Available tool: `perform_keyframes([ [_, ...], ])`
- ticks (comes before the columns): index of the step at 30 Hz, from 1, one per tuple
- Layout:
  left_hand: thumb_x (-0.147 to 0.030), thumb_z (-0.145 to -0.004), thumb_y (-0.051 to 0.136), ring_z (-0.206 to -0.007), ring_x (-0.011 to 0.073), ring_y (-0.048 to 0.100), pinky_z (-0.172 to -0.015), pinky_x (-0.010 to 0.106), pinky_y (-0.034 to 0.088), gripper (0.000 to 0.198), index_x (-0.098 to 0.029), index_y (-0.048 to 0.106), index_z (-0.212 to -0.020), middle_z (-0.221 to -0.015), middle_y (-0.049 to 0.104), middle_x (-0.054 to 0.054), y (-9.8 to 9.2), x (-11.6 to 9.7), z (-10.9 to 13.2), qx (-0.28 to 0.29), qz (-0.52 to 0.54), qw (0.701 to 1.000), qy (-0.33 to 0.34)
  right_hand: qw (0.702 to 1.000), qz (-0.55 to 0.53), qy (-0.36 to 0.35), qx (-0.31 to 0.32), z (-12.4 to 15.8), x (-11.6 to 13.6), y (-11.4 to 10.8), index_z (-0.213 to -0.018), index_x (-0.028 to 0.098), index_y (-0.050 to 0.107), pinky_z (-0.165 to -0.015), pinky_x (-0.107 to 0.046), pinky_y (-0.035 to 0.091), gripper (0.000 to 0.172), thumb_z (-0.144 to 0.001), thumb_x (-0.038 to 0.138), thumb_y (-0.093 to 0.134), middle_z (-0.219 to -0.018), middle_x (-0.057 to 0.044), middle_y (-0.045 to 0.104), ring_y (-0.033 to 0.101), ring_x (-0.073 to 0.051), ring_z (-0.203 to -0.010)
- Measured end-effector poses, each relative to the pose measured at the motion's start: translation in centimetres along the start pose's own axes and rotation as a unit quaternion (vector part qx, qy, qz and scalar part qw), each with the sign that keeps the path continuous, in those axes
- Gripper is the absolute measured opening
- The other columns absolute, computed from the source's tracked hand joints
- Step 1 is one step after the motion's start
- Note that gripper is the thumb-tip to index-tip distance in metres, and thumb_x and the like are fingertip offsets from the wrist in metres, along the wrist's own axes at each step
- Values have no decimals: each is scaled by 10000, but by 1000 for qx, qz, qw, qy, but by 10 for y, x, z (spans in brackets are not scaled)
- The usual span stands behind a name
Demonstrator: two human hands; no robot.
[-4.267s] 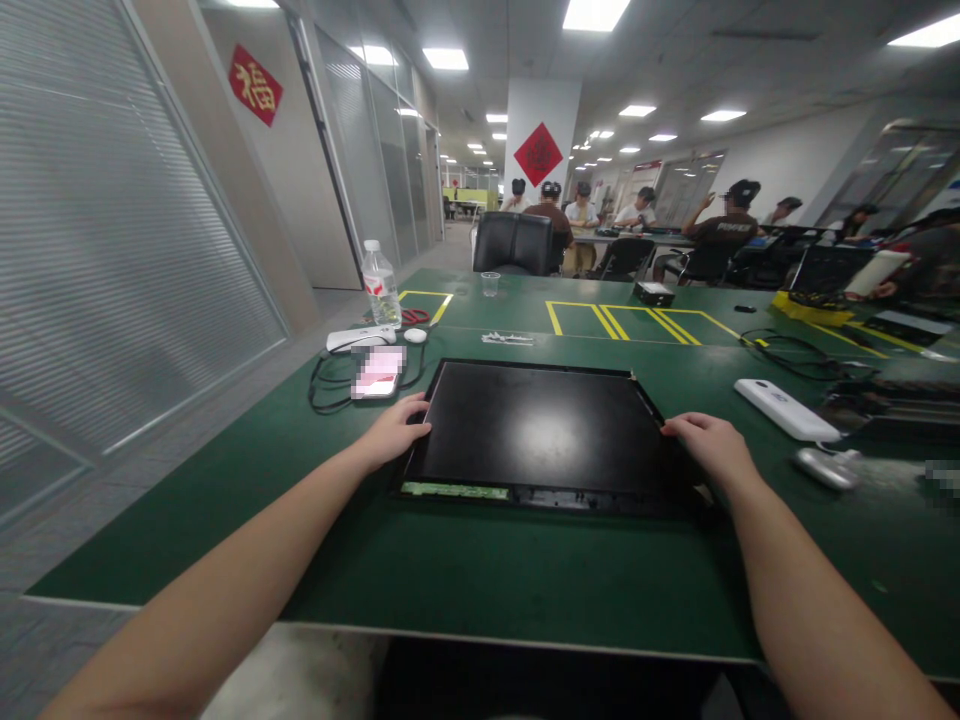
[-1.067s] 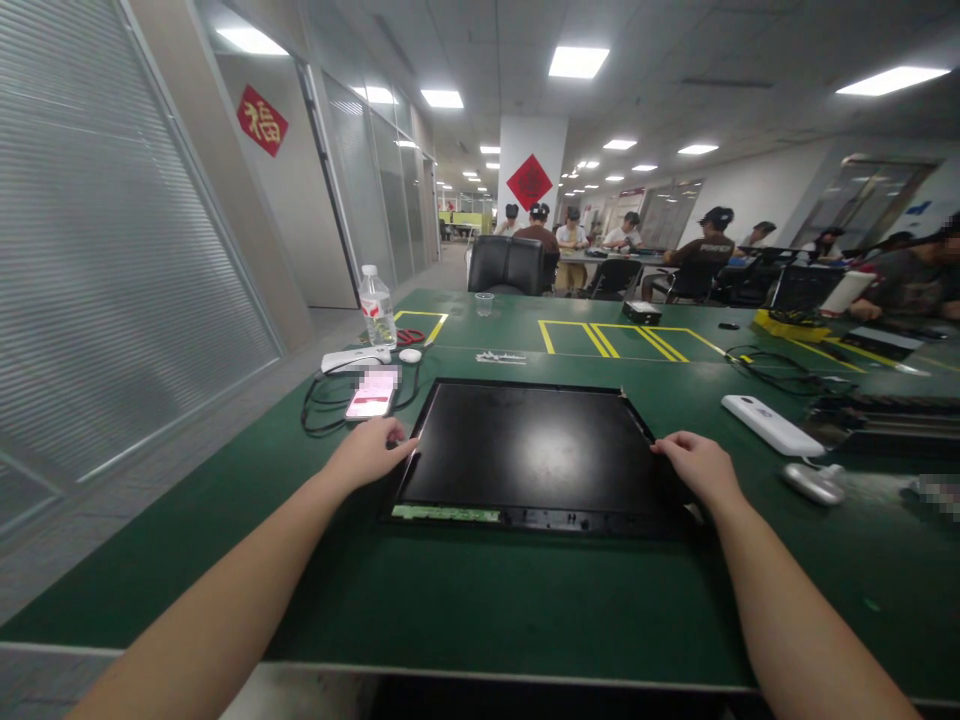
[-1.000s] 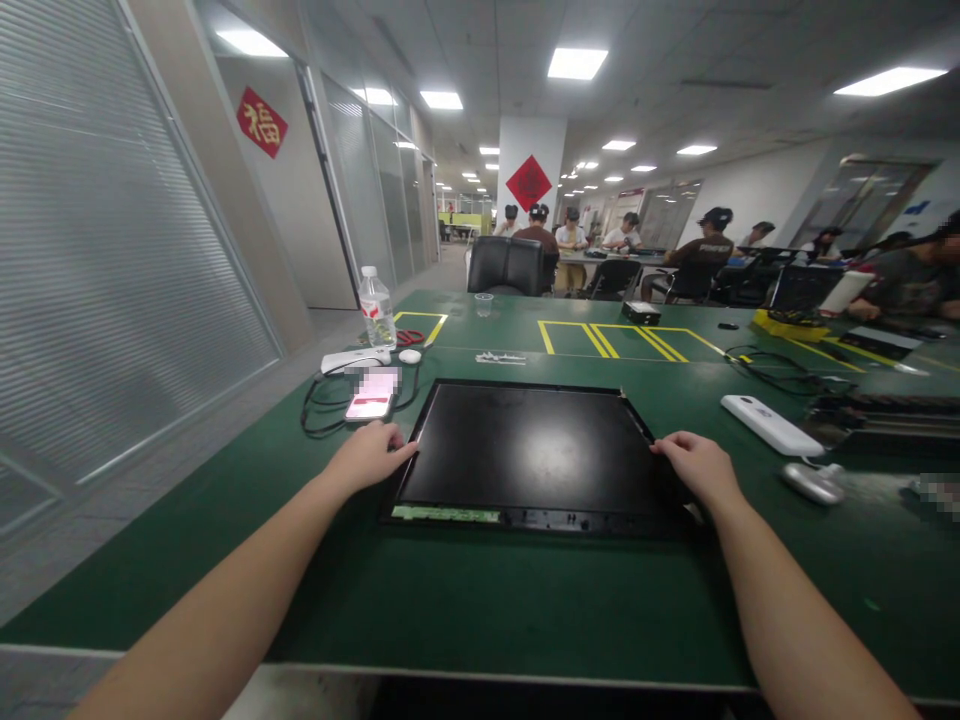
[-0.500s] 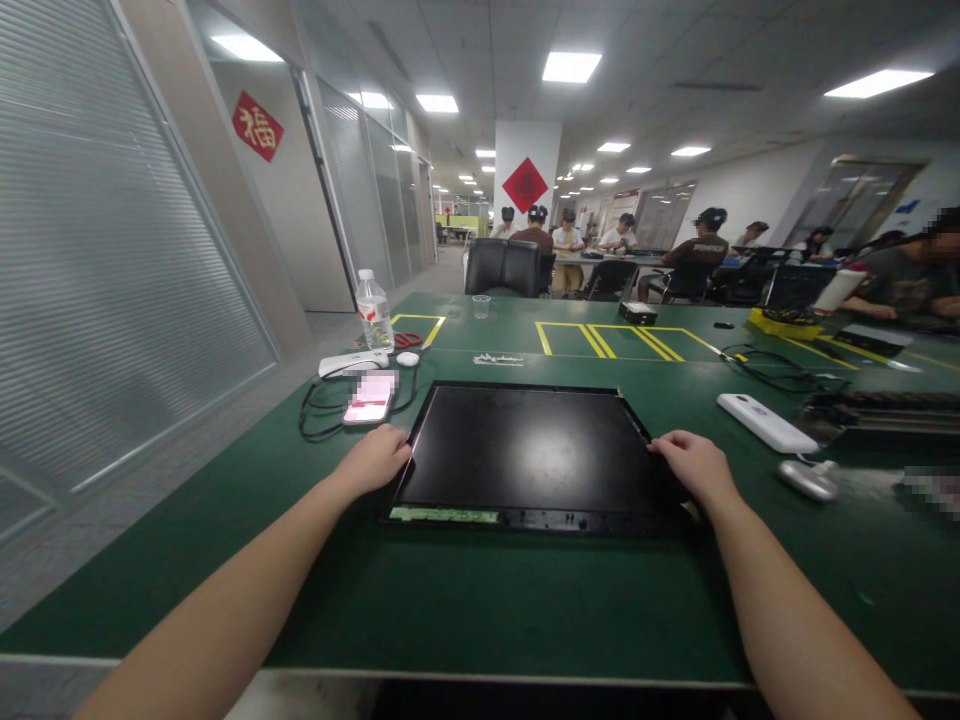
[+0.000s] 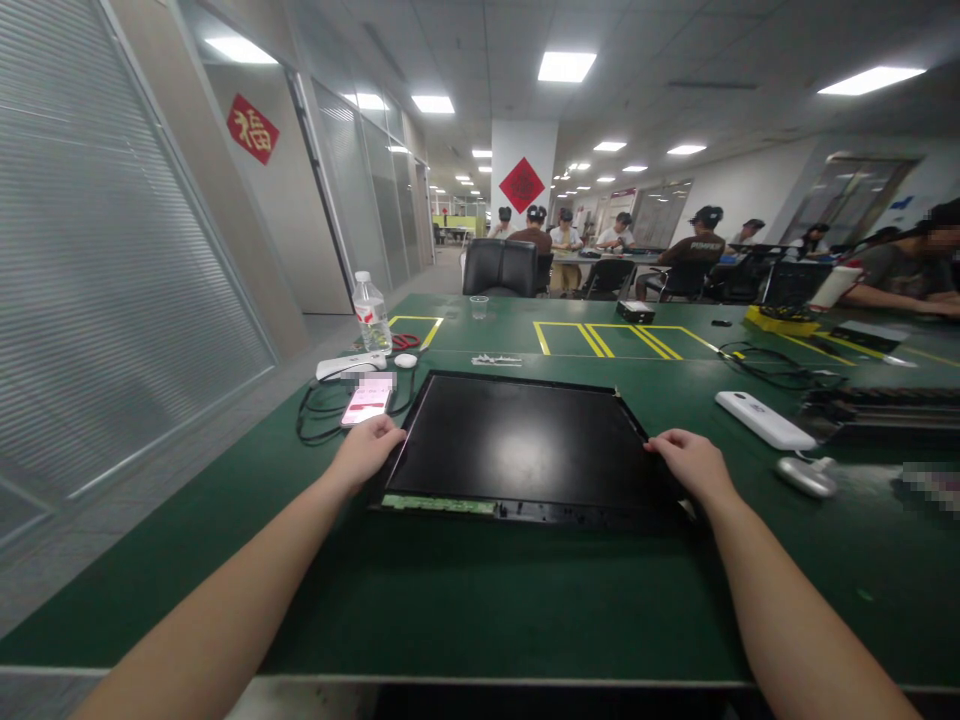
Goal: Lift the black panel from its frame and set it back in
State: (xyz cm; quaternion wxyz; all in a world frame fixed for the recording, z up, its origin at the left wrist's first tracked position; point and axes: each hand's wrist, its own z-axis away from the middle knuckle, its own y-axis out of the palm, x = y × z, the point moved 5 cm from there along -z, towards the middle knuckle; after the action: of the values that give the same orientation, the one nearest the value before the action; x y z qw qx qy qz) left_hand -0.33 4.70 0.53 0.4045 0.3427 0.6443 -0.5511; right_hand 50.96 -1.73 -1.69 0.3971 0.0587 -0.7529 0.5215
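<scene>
A black flat display panel with a dark frame lies before me over the green table. Along its near edge runs a green circuit strip, at the left half. My left hand is closed on the panel's left edge, thumb on top and the other fingers mostly hidden. On the opposite side, my right hand pinches the right edge between thumb and fingers. The panel's left side looks slightly raised; how much of it touches the table I cannot tell.
Left of the panel are a phone, black cable, a white device, red-handled scissors and a water bottle. A plastic cup stands beyond. At right lie a white power bank and a silvery gadget. Several people sit farther back.
The panel's left side has risen and shifted slightly left with my left hand. My right hand keeps its hold on the right edge, almost unmoved.
</scene>
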Motion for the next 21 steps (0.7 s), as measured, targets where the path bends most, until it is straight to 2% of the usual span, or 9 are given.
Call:
perform_keyframes([
  [4, -259, -691, 701, -418, 106, 421, -426, 204, 305, 226, -212, 505, -588, -445, 478, -61, 2, -1, 5, -21, 129, 989, -71, 1000, 1, -3, -8, 0, 0, -1, -687, 240, 756, -619, -330, 396, 238, -735, 417, 604, -732, -52, 726, 614, -224, -715],
  [9, -191, -646, 770, -437, 135, 548, -407, 203, 410, 221, -205, 568, -734, -529, 624, -20, 9, -2, 11, 3, 247, 959, -139, 1000, 7, 5, -5, 1, 1, -2, -688, 242, 760, -628, -328, 389, 231, -744, 406, 608, -739, -51, 727, 610, -220, -718],
  [14, -95, -664, 756, -412, 162, 586, -390, 221, 457, 283, -218, 552, -818, -540, 654, -11, 11, -1, 12, 11, 280, 942, -185, 1000, 5, 10, -1, 2, 1, -2, -697, 241, 764, -626, -324, 385, 223, -746, 399, 615, -745, -49, 734, 617, -221, -723],
  [21, -80, -752, 713, -386, 125, 563, -402, 191, 439, 231, -210, 541, -836, -537, 637, -33, 14, -2, 11, -1, 305, 931, -201, 1000, 0, 3, -4, 2, 3, -2, -681, 238, 755, -622, -317, 390, 212, -735, 392, 619, -757, -49, 747, 631, -226, -729],
])
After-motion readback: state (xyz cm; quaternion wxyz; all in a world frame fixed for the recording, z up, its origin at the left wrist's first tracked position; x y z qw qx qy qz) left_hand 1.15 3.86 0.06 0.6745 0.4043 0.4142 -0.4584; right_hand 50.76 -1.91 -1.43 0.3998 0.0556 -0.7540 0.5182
